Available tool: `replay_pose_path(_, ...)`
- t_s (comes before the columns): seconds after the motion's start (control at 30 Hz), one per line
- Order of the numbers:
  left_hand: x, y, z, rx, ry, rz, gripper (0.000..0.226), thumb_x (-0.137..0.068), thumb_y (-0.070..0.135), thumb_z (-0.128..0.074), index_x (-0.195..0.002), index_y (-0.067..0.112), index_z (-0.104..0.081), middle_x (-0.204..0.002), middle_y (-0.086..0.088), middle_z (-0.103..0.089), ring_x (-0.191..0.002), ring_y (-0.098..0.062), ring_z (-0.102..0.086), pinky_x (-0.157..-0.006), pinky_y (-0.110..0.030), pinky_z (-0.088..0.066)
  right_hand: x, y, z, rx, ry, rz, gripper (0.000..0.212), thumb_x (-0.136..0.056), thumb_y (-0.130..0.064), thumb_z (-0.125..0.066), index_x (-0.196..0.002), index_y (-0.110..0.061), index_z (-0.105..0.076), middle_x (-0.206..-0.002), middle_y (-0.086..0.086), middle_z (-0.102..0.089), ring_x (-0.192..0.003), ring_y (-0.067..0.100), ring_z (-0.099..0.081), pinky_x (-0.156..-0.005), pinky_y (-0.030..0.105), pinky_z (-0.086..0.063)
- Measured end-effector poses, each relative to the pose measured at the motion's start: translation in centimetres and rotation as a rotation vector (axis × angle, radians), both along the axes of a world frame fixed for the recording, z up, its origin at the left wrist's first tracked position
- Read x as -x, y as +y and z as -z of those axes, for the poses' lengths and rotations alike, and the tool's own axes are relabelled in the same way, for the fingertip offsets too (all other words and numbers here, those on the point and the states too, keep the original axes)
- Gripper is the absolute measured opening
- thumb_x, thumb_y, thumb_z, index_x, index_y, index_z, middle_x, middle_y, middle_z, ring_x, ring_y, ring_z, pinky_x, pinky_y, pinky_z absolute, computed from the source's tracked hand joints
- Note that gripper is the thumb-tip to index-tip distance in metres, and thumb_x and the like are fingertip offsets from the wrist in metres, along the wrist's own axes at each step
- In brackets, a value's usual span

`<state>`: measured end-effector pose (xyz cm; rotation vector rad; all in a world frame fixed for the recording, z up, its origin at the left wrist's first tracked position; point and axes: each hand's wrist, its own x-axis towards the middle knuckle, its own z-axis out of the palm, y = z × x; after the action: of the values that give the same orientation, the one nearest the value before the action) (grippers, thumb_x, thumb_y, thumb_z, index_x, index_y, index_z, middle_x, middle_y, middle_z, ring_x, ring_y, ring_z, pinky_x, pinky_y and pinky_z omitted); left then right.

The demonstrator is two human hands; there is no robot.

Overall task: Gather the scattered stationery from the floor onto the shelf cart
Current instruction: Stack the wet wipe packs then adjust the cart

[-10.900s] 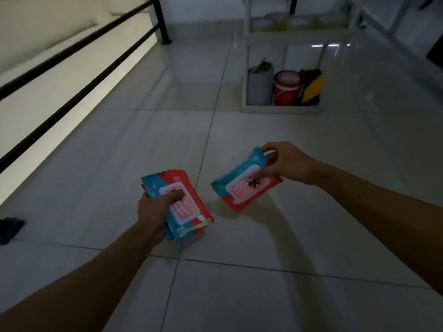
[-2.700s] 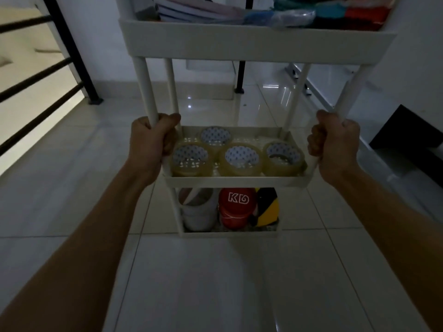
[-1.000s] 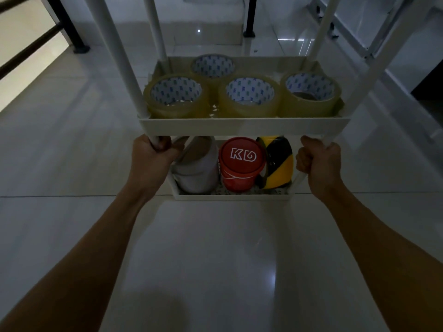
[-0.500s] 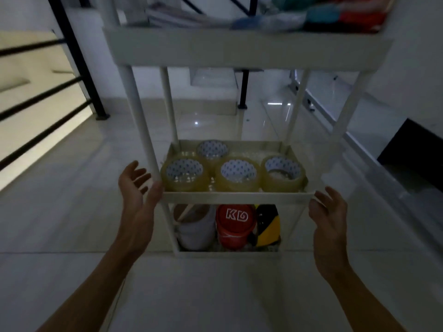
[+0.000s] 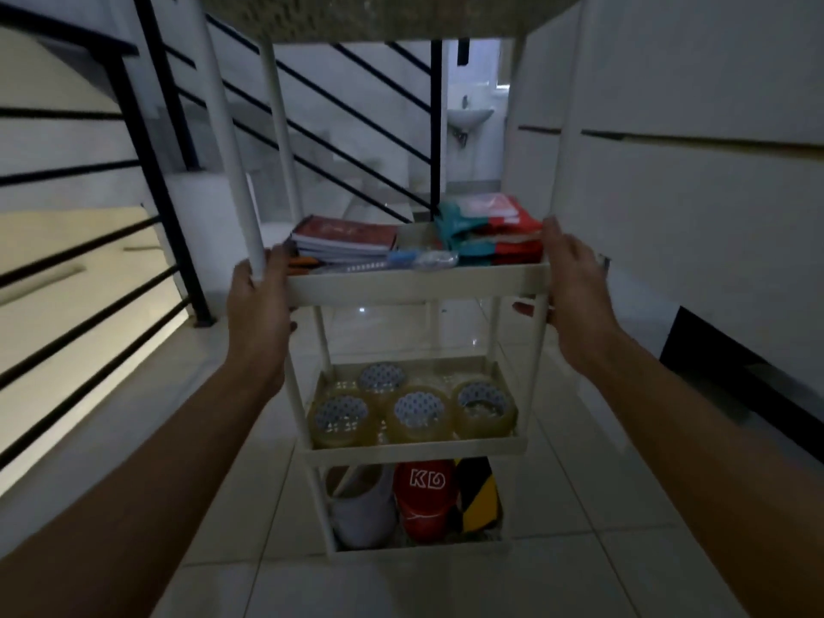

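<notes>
We have both hands on the shelf cart (image 5: 414,283), at the tier that carries the books. Our left hand (image 5: 261,301) lies flat against that tier's left end, fingers straight and reaching up beside the white corner post (image 5: 232,171); it is open, curled round nothing. Our right hand (image 5: 575,287) is at the tier's right end, fingers straight along the outside and the thumb tucked under the tray's edge, open as well.

On this tier, a stack of notebooks (image 5: 345,240) sits to the left, red-and-teal packets (image 5: 488,229) are piled to the right, and a few pens (image 5: 397,260) lie along the front rim between them.

One tier below the notebooks, four rolls of clear tape (image 5: 414,414) stand close together. On the lowest tier of the cart stand a white container (image 5: 361,510), a red tub (image 5: 423,497) and a yellow-and-black striped roll (image 5: 477,492), side by side.

The cart stands on the pale tiled floor (image 5: 579,550). Behind the cart a black stair railing (image 5: 147,162) rises, and beyond that a small wall basin (image 5: 470,116) shows through a doorway.
</notes>
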<state>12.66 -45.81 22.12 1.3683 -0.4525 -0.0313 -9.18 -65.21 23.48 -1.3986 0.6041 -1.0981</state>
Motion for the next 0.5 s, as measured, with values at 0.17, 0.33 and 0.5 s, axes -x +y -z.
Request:
replay_pose_path(0.17, 0.03, 0.19, -0.45, -0.027, 0.115, 0.043, 0.042, -0.092, 0.056, -0.054, -0.125, 0.031, -0.052, -0.116, -0.001, -0.064, -0.093, -0.02, -0.069, -0.076, -0.034, -0.048, -0.23, 0.48, 0.23, 0.047, 0.166, -0.063, 0.056, -0.092, -0.067, -0.04, -0.115, -0.021, -0.061, -0.102, 0.001, -0.072, -0.071, 0.015, -0.073, -0.07, 0.034, -0.06)
replay_pose_path(0.33, 0.58, 0.59, -0.89, -0.089, 0.144, 0.02, 0.065, -0.091, 0.058, -0.053, -0.144, 0.021, -0.042, -0.11, -0.006, -0.065, -0.081, -0.021, -0.069, -0.067, -0.033, -0.05, -0.21, 0.26, 0.54, 0.101, 0.163, -0.027, 0.06, -0.093, -0.068, -0.039, -0.119, -0.017, -0.057, -0.101, 0.004, -0.067, -0.072, 0.014, -0.061, -0.055, 0.025, -0.05)
replay_pose_path(0.5, 0.52, 0.34, -0.34, -0.062, 0.122, 0.0, 0.051, -0.094, 0.049, -0.05, -0.134, 0.018, -0.051, -0.102, -0.008, -0.065, -0.076, -0.021, -0.064, -0.064, -0.034, -0.05, -0.23, 0.29, 0.8, 0.11, 0.163, -0.028, 0.054, -0.095, -0.065, -0.04, -0.112, -0.017, -0.059, -0.085, 0.002, -0.065, -0.06, 0.011, -0.054, -0.054, 0.028, -0.046)
